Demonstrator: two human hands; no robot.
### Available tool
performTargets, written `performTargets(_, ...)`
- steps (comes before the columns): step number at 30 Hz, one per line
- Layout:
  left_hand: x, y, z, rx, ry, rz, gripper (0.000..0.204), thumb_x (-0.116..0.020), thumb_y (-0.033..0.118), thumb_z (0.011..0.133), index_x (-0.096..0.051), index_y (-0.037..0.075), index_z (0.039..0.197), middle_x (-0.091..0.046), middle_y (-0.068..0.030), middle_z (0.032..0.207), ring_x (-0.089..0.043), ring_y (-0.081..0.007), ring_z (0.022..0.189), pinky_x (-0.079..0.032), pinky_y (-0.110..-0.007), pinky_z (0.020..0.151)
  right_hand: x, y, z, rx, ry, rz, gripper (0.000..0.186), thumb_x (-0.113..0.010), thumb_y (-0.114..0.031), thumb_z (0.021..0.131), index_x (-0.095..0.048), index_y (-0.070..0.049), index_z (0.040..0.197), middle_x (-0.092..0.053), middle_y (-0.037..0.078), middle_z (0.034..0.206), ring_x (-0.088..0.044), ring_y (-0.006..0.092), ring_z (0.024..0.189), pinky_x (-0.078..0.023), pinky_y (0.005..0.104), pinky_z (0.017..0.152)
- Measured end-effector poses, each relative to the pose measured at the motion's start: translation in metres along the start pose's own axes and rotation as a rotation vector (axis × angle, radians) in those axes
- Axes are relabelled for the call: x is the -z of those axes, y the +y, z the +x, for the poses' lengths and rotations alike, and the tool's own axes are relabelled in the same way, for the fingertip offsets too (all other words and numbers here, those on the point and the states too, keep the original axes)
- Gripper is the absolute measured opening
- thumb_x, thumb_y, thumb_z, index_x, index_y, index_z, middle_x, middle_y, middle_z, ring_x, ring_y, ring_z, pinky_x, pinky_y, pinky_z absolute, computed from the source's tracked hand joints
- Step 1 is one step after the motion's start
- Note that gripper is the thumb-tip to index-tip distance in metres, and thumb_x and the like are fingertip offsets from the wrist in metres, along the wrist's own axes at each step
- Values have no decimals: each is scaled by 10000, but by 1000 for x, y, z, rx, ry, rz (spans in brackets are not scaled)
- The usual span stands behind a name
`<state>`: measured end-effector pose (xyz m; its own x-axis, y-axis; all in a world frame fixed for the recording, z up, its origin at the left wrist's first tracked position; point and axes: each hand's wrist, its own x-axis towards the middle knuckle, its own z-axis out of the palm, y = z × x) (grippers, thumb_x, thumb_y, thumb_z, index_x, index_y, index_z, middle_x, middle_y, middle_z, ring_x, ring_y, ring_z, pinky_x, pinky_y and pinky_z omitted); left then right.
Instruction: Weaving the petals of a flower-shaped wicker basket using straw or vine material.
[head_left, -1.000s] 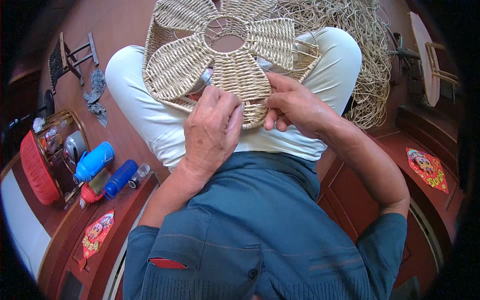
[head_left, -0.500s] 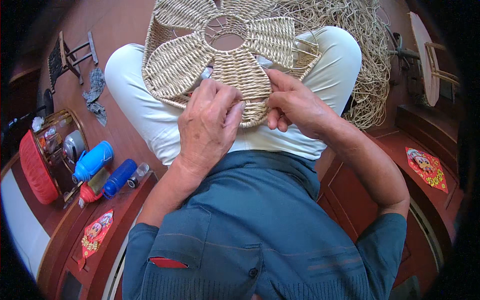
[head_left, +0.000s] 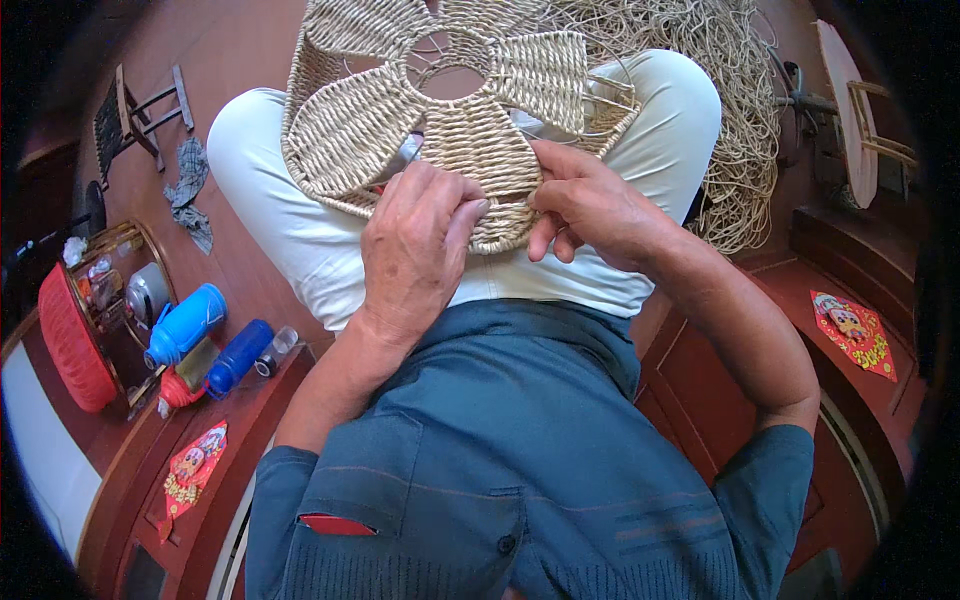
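Observation:
A straw-coloured woven basket (head_left: 480,150) lies across my lap, with broad petal shapes around a round opening. Its nearest petal tapers to a narrow woven end at the rim, between my hands. My left hand (head_left: 418,245) is closed at the left edge of that end, its thumb pressed on the weave and its fingertips partly hidden. On the other edge, my right hand (head_left: 600,212) pinches with thumb and forefinger while its lower fingers curl loosely. Whether a loose strand lies in that pinch is too small to make out. Bare frame wires show at the basket's right side.
A big heap of loose cord (head_left: 735,130) lies beyond my right knee. At left are a blue thermos (head_left: 188,325), a dark blue bottle (head_left: 240,357), a red cover (head_left: 75,335) and a grey cloth (head_left: 190,190). A small chair (head_left: 135,115) stands farther off.
My left hand has shifted very slightly right, and the basket slightly left. Both hands stay at the same narrow end of the petal.

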<state>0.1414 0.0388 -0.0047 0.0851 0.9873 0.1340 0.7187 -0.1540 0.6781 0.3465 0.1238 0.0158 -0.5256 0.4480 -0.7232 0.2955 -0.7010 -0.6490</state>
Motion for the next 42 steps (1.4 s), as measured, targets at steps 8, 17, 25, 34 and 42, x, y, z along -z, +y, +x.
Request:
performTargets(8,-1,1,-3,17,44,-25,72,-774,50,917,-717,41,960,-653,-110,895,-644,-303,839,-509,-425,760,0,2,2,-20,14,-2,460,-473,-17,1024,-548,17,1477,-687,78,1064,-688,105,672,-519,243,507)
performTargets(17,4,9,7,-91,4,94,143,-801,121,883,-762,124,1020,-657,-56,942,-634,-286,952,-444,-430,871,-2,7,3,36,26,71,562,-452,10,1009,-462,9,1571,-674,65,1055,-659,80,650,-509,205,492)
performTargets(25,1,10,20,-153,-139,70,126,-760,105,895,-696,123,1002,-626,-65,945,-615,-306,954,-428,-445,856,4,-1,1,-12,44,31,713,-465,-2,1000,-295,2,1693,-640,101,1124,-658,115,654,-521,249,510)
performTargets(34,-26,15,45,-181,-91,-239,133,-707,50,915,-625,52,1020,-617,-148,941,-628,-380,923,-484,-477,803,6,11,-25,498,299,-526,505,-582,0,970,-557,28,1473,-713,76,1073,-674,125,718,-550,279,589)
performTargets(42,-12,11,45,-219,-132,-247,109,-706,48,907,-648,42,999,-616,-145,944,-624,-369,925,-498,-456,834,-2,31,-24,311,263,-75,226,-718,-44,993,-687,17,1209,-675,-17,927,-592,16,719,-491,209,596)
